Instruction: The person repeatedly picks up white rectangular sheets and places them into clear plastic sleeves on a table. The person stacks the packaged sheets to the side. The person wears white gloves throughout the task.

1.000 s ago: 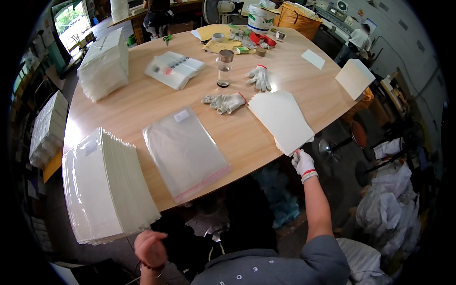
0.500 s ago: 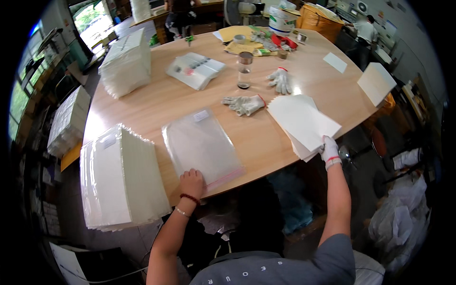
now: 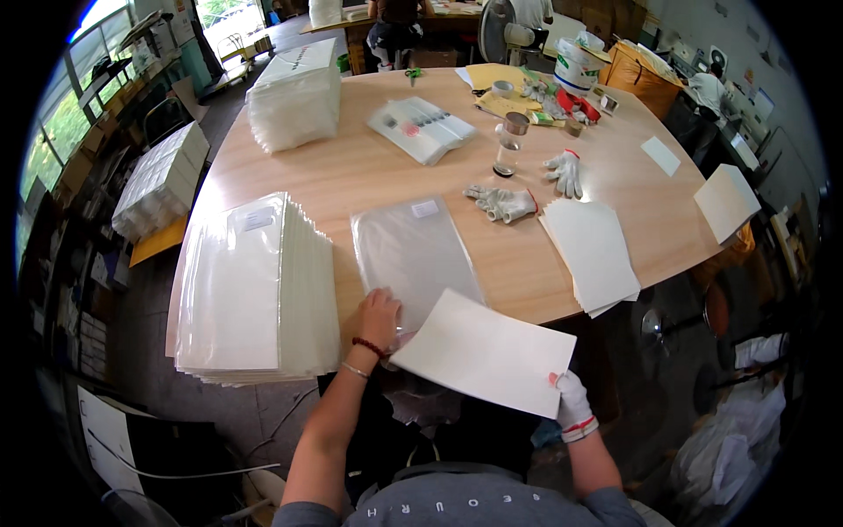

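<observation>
Left hand, back upward, touches clear bag.

From my end, the clearest lettering is on the shirt: a row of widely spaced, pale capitals across the chest. The bag carries a small white label near its far edge, its print too small for me to read. A similar tag sits toward the far end of the near stack, also too fine for me. Along the top of the far stack I see a line of dark print. The pile shows dark print and a red mark, both blurred. I can't resolve the coloured markings on the bucket.
</observation>
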